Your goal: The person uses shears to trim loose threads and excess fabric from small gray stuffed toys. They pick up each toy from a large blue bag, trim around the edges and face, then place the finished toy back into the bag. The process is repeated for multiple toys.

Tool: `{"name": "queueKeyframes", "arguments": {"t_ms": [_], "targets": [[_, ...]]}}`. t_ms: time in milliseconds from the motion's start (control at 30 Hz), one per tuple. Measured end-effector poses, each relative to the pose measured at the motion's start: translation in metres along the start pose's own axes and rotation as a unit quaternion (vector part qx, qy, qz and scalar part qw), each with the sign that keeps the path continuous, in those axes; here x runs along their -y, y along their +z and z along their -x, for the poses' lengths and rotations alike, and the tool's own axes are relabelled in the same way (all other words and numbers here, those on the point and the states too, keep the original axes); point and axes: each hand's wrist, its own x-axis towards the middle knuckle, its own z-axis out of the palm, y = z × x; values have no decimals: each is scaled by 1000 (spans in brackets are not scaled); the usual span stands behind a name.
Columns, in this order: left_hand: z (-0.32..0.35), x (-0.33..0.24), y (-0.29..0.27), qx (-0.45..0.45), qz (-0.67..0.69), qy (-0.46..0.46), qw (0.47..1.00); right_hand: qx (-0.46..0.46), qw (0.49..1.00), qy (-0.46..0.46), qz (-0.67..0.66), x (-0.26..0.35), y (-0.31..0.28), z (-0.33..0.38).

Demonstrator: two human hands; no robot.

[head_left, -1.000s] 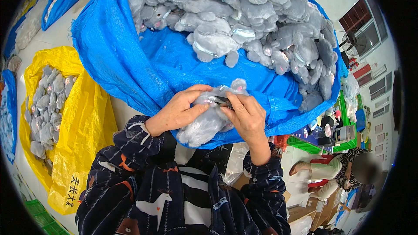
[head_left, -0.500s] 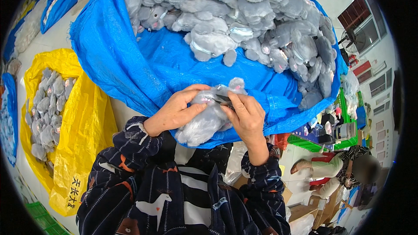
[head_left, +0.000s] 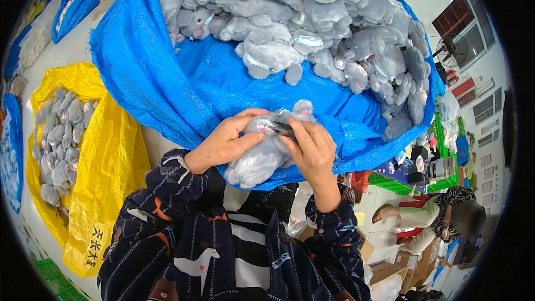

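A grey plush animal point(head_left: 253, 163) lies at the near edge of the blue sack, its paw pad showing pink spots. My left hand point(head_left: 223, 145) is closed on its left side, with the thumb pressed beside the pink spots. In my right hand point(head_left: 313, 147), thumb and fingers pinch a small dark pointed tool point(head_left: 282, 127), perhaps snips or tweezers. Its tip points left and touches the fur by the pink spots. My fingers hide most of the tool, so its exact kind does not show. A rounded grey tuft of the plush sticks up beyond my right fingertips.
The large blue sack point(head_left: 131, 50) ahead bears a heap of grey plush pieces point(head_left: 323, 14). To the left, a yellow sack point(head_left: 106, 178) holds more of them. At right stand green crates point(head_left: 390, 183) with mixed goods, and a seated person point(head_left: 429, 217).
My right hand has shifted very slightly left with the tool. The plush and my left hand stay almost where they were.
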Motion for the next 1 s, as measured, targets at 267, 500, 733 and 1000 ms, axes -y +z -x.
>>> {"name": "queueKeyframes", "arguments": {"t_ms": [267, 500, 733, 1000], "targets": [[2, 0, -1, 10, 16, -19, 1000, -2, 1000, 1, -15, 1, 7, 0], [1, 1, -1, 0, -59, 36, 998, 18, 1000, -19, 10, 3, 2, -9], [0, 1, -2, -1, -71, 40, 997, 45, 998, -43, 22, 0, -7, -13], [-1, -6, 1, -17, -107, 51, 993, 73, 995, -52, 30, 5, -12, -27]]}}
